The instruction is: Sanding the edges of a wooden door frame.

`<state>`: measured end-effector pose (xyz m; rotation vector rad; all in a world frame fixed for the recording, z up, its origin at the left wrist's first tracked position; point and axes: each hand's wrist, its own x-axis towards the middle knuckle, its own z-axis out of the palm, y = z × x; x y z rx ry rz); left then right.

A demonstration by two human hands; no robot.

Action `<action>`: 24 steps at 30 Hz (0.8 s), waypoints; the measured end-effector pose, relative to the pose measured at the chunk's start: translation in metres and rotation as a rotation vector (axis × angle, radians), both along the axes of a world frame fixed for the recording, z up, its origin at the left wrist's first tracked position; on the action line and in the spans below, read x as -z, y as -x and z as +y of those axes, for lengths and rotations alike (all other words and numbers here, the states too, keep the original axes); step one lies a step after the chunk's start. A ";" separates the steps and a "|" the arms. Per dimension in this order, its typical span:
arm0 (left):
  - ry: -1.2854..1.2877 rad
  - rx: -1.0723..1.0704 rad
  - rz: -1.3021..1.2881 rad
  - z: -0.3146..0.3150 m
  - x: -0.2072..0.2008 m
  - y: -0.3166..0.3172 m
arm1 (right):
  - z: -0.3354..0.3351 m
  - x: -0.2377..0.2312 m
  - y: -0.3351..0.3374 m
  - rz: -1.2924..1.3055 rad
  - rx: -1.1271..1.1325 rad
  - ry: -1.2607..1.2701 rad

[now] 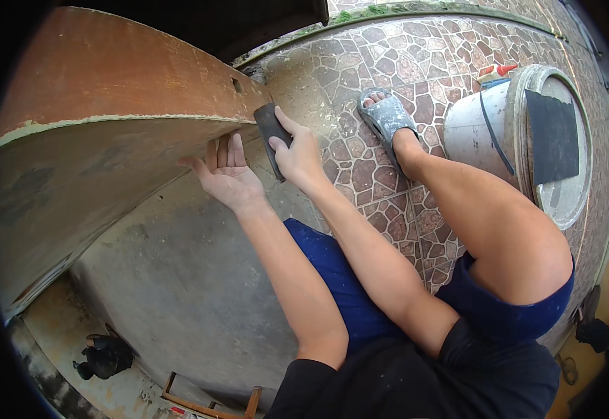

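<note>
My right hand (299, 155) grips a dark sanding block (274, 140), thumb and fingers along its side. The block stands at the near right end of a large orange-brown panel (130, 66), against or very close to its corner. The panel has a chipped pale edge and a greyish lower face (74, 167). My left hand (231, 174) is turned palm up with its fingers apart. Its fingertips reach the underside of the panel near that same corner, and they hold nothing.
To the right stands a white bucket (473, 122) with a dirty lid, a black sheet (554, 136) lying on it. Beside it is a white bottle with a red cap (496, 72). My sandaled foot (388, 122) rests on stone-patterned tiles. A wooden frame (200, 408) lies at the lower left.
</note>
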<state>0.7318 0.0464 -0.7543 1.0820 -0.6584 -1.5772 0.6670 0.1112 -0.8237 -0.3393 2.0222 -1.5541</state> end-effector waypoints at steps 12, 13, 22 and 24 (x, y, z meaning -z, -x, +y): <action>-0.002 0.051 0.057 0.003 -0.003 0.000 | 0.022 0.049 -0.008 -0.041 0.120 -0.061; -0.017 0.051 0.065 0.003 -0.005 0.003 | 0.022 0.048 -0.016 -0.009 0.104 0.025; -0.024 0.128 0.122 0.003 -0.001 0.008 | 0.007 0.081 0.025 0.038 0.022 -0.035; -0.040 0.109 0.115 0.001 -0.001 0.004 | 0.000 0.072 0.009 0.039 0.048 -0.018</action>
